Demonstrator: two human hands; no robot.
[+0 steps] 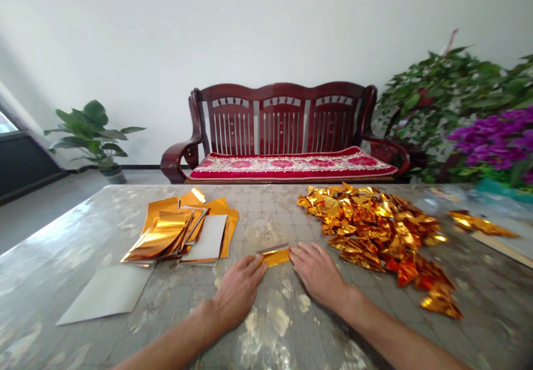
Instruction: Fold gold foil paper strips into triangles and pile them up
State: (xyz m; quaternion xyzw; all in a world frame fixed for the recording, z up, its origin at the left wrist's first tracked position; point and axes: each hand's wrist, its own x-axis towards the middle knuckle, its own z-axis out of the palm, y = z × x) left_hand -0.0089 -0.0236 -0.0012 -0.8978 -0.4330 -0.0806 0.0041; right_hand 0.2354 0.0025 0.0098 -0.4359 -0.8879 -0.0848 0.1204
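Fingers (256, 264) of the left hand (236, 289) lie together on the left end of a folded gold strip (276, 257); those of the right hand (318, 270) meet its right end. Whether they pinch the strip or merely press it cannot be told. The strip lies midway across the patterned bench (270, 328), a grey edge along its far side. Left: a loose pile of gold sheets (166, 230), some showing pale backs, with a single pale sheet (108, 295) on its near side. Right: a heap of folded gold pieces (362, 220), with one more piece (483, 224) farther right. Far side, beyond the bench: a dark red wooden settee (282, 89) with a patterned red cushion (287, 166).
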